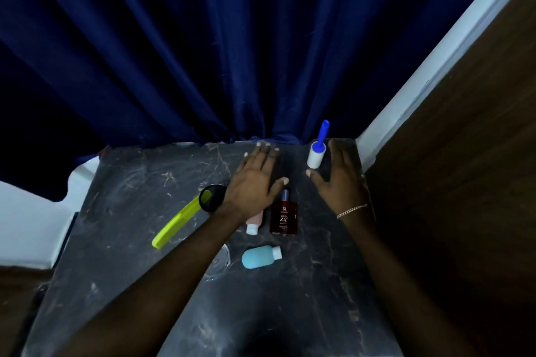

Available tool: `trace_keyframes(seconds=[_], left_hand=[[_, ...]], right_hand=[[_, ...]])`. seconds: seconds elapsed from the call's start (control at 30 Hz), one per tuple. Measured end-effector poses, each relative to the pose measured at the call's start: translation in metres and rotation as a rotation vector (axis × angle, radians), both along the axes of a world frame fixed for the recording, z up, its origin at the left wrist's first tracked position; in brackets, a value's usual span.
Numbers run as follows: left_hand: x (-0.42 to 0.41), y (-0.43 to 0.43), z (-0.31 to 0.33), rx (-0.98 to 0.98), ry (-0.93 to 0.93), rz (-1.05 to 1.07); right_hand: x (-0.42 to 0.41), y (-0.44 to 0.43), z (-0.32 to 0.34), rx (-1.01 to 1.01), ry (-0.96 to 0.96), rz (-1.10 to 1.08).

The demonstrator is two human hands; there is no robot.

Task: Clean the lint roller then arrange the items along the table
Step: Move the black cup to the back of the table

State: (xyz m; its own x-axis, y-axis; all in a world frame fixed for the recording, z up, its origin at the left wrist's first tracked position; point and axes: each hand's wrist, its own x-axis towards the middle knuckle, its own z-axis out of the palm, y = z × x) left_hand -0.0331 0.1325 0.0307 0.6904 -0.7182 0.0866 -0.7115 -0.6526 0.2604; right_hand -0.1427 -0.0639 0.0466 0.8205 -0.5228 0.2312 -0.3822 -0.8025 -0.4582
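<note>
Blue bottle (pixel 261 257) lies nearest; beyond it, perfume (pixel 284 216) and comb (pixel 179 222). Both hands spread, empty: left hand (pixel 255 180) flat, right hand (pixel 339 180) just beside the roller (pixel 316 155).

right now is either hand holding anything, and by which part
Nothing is held. The left hand is spread flat over the table; the right hand is open beside the lint roller, fingers not closed on it.

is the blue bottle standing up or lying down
Lying down: the light blue bottle rests on its side on the dark table, white cap pointing right.
</note>
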Motion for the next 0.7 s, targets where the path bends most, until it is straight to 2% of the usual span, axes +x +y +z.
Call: trace_keyframes(seconds=[0.1, 0.27, 0.5, 0.7], left_hand=[[-0.015, 0.022, 0.005, 0.004, -0.019, 0.022], [-0.040, 0.058, 0.006, -0.033, -0.058, 0.113], [-0.058, 0.114, -0.002, -0.101, 0.090, 0.337], [-0.053, 0.157, -0.022, -0.114, 0.244, 0.531]], right_hand=[[-0.010, 0.021, 0.005, 0.002, -0.044, 0.060], [-0.017, 0.055, 0.000, 0.222, -0.016, 0.180], [-0.006, 0.094, -0.024, 0.327, 0.121, 0.299], [0.020, 0.123, -0.049, 0.282, 0.263, 0.366]])
